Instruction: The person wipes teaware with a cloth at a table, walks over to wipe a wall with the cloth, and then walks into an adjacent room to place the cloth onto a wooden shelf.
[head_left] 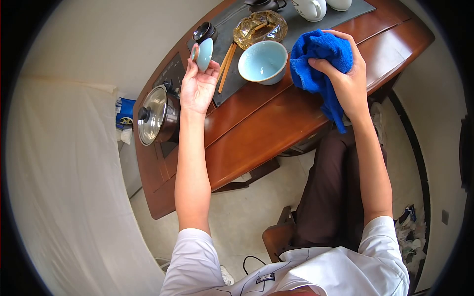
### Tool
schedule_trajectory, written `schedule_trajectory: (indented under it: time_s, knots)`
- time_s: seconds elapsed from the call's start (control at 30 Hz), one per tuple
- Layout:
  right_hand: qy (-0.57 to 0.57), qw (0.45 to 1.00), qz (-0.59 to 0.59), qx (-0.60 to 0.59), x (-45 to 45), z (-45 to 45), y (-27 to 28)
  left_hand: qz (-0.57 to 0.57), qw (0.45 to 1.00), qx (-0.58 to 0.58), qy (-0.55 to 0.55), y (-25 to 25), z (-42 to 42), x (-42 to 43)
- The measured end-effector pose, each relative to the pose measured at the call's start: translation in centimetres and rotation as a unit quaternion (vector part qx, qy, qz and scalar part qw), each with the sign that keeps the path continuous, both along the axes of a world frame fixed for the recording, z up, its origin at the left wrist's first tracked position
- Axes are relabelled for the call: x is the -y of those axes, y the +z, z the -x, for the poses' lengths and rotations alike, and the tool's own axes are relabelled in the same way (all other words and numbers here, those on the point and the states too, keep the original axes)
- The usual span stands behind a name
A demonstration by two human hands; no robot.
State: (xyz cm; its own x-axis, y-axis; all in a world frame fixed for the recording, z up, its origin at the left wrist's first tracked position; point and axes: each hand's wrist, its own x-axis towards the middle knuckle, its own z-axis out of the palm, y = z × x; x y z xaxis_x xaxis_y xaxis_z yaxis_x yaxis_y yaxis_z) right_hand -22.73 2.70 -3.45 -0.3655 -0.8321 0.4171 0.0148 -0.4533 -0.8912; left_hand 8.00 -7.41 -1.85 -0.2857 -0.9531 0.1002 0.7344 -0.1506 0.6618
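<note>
Our left hand (198, 89) pinches a pale-blue dish (205, 54); our right hand (353, 79) clutches blue cloth (313, 59) over the table's near edge (266, 150).

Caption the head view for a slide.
At a wooden table, the left hand holds a small pale-blue ceramic piece and the right hand a blue cloth, a pale-blue bowl between them.

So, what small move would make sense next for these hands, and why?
Probably bring the blue cloth across to the small pale-blue piece and wipe it: the left hand holds that piece up, while the right hand grips the bunched cloth, apart from it.
</note>
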Motion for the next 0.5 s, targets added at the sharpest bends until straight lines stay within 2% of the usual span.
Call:
schedule_trajectory:
  time_s: [0.1, 0.23, 0.33, 0.47, 0.5]
  knots:
    - [0.004, 1.0, 0.0, -0.001, 0.0, 0.0, 0.0, -0.014, 0.998, -0.045, -0.05, 0.7, 0.7, -0.4]
    - [0.0, 1.0, -0.006, -0.015, 0.0, -0.2, 0.0, -0.033, 0.999, 0.031, 0.011, 0.7, 2.3, -1.5]
    - [0.003, 1.0, -0.004, -0.018, 0.2, -0.2, -0.3, 0.035, 0.991, 0.125, 0.017, 1.1, 3.6, -2.7]
    - [0.001, 1.0, -0.005, -0.03, 0.2, -0.2, -0.3, 0.05, 0.984, 0.167, 0.029, 2.2, 5.3, -4.1]
    - [-0.001, 0.999, -0.006, -0.033, 0.1, -0.2, -0.3, 0.079, 0.972, 0.21, 0.07, 2.2, 5.7, -4.4]
